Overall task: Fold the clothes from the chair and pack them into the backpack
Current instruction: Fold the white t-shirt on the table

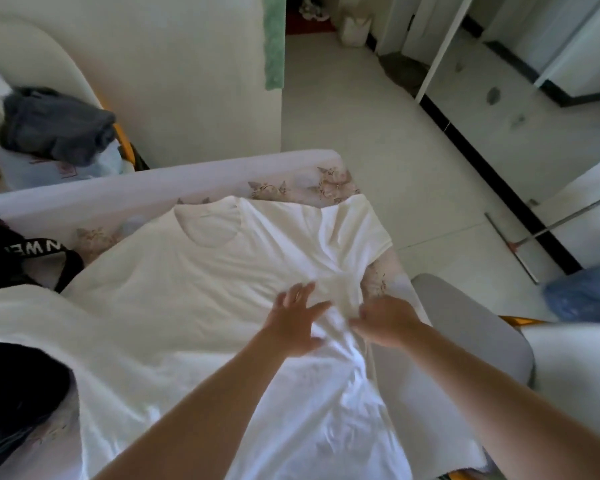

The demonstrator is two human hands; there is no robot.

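Head: left hand (297, 322), right hand (387, 320) on T-shirt (187, 289).

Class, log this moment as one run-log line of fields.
stage: folding | white T-shirt: spread on bed | left hand: flat on shirt | right hand: pinches shirt's side fabric | grey garment: heaped on chair

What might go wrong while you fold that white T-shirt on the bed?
1. The white T-shirt is bunched up where the left hand presses it and the right hand grips it, so creases may get folded in.
2. Its right side lies along the edge of the bed, next to the grey chair, so a strong tug might slide it off.
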